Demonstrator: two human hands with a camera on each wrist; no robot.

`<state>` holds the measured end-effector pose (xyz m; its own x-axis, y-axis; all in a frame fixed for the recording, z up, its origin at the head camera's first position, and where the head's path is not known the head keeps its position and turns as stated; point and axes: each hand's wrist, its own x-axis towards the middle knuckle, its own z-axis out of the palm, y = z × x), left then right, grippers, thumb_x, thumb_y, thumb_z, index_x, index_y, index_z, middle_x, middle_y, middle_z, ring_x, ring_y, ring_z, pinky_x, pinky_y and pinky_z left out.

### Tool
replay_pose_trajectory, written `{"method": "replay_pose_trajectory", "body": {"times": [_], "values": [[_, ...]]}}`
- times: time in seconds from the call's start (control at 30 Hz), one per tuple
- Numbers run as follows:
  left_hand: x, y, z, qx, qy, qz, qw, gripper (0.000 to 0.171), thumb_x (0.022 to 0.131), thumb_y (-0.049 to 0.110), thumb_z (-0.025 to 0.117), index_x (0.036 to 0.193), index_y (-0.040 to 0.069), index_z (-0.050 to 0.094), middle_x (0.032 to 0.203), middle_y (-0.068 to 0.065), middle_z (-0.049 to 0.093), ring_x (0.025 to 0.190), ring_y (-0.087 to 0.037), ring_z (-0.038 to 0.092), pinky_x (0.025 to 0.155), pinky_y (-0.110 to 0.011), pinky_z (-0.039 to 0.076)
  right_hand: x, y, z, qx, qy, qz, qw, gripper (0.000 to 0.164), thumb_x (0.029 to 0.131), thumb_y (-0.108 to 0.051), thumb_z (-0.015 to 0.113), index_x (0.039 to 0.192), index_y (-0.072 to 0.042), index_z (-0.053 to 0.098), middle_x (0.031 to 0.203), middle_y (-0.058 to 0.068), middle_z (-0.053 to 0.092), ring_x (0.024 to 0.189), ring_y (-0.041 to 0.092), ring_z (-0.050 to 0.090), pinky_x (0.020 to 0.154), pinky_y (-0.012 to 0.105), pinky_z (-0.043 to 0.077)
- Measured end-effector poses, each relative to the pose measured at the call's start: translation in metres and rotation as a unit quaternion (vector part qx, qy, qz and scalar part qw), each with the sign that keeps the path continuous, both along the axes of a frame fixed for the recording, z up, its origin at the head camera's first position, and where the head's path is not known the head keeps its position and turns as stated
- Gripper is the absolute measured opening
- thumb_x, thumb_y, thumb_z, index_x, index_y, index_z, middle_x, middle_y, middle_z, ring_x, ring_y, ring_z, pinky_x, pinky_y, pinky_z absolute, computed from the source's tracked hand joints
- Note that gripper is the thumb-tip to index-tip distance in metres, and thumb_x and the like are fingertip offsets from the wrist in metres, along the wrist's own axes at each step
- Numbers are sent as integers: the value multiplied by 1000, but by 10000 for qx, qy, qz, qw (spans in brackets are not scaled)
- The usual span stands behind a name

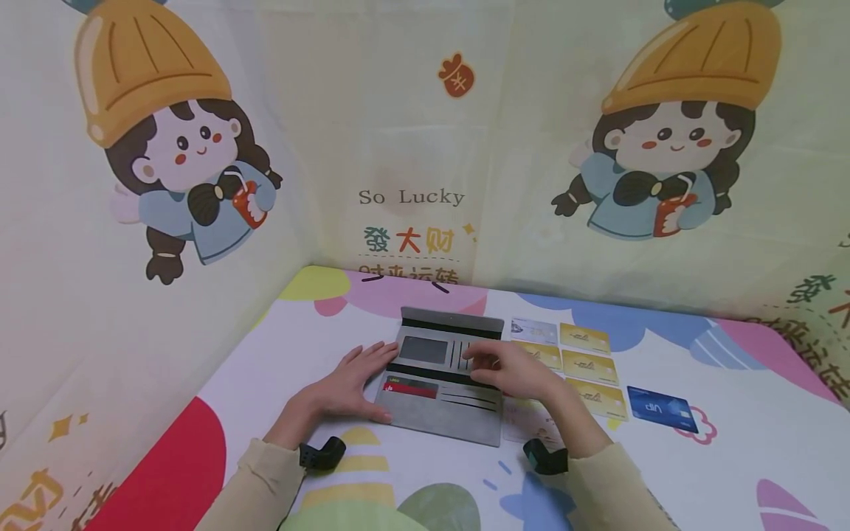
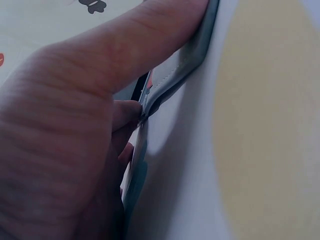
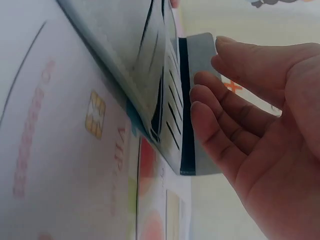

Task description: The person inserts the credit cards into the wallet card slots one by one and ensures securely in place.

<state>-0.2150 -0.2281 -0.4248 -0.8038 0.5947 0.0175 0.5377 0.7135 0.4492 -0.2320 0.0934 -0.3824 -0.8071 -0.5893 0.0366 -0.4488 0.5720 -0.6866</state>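
Observation:
A grey card wallet (image 1: pixel 432 424) lies unfolded on the table, with slits for cards and a dark clear window (image 1: pixel 425 350) in its middle panel. A red and dark card (image 1: pixel 408 388) sits in a lower left slot. My left hand (image 1: pixel 348 380) rests along the wallet's left side, fingers spread, thumb on its lower edge; the left wrist view shows that thumb (image 2: pixel 140 42) close up. Over the wallet's right side hovers my right hand (image 1: pixel 511 369), fingers loosely bent. In the right wrist view nothing shows between its fingers (image 3: pixel 210 125), and the wallet (image 3: pixel 172 100) stands behind them.
Right of the wallet lie several gold cards (image 1: pixel 589 368) and a whitish card (image 1: pixel 534 330) in rows. A pale VIP card (image 3: pixel 95 165) with a chip lies near my right wrist. Farther right is a blue card (image 1: pixel 662 410). Printed cloth walls (image 1: pixel 398 147) rise behind the table.

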Motion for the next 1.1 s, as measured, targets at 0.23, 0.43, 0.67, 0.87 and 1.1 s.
{"method": "replay_pose_trajectory", "body": {"times": [0.23,0.43,0.67,0.87,1.1], "values": [[0,0,-1,3,-15,-4,10000,106,66,67,66,149,16,24,153,2,20,140,-20,8,111,-47,2,2,13,4,-43,-33,-106,9999,28,87,-17,67,114,-11,63,89,-6,58,83,15,54,78,32,49],[0,1,-1,4,-10,-16,10000,106,66,67,66,149,16,25,153,2,20,140,-20,8,111,-48,2,6,24,5,-106,-106,-131,9998,32,86,-22,68,116,-11,62,94,-3,59,86,16,53,77,31,49],[-1,-1,-1,65,22,-59,10000,106,66,68,66,148,14,25,153,0,20,140,-22,8,110,-49,2,8,36,3,-170,-55,-8,9998,34,85,-21,70,115,-8,62,97,2,61,85,17,54,76,31,50],[-1,-1,-2,83,34,-77,9999,106,66,67,66,148,13,25,153,-1,21,140,-23,9,110,-49,3,14,45,1,-197,-118,48,9997,38,83,-23,72,115,-7,62,97,4,60,86,18,54,74,29,51],[0,0,-1,-32,72,-27,10000,105,67,68,65,148,14,25,153,1,20,140,-22,9,111,-48,4,22,53,-1,-64,-154,-42,9999,36,82,-22,72,113,-8,61,95,2,62,85,19,54,75,29,50]]}}
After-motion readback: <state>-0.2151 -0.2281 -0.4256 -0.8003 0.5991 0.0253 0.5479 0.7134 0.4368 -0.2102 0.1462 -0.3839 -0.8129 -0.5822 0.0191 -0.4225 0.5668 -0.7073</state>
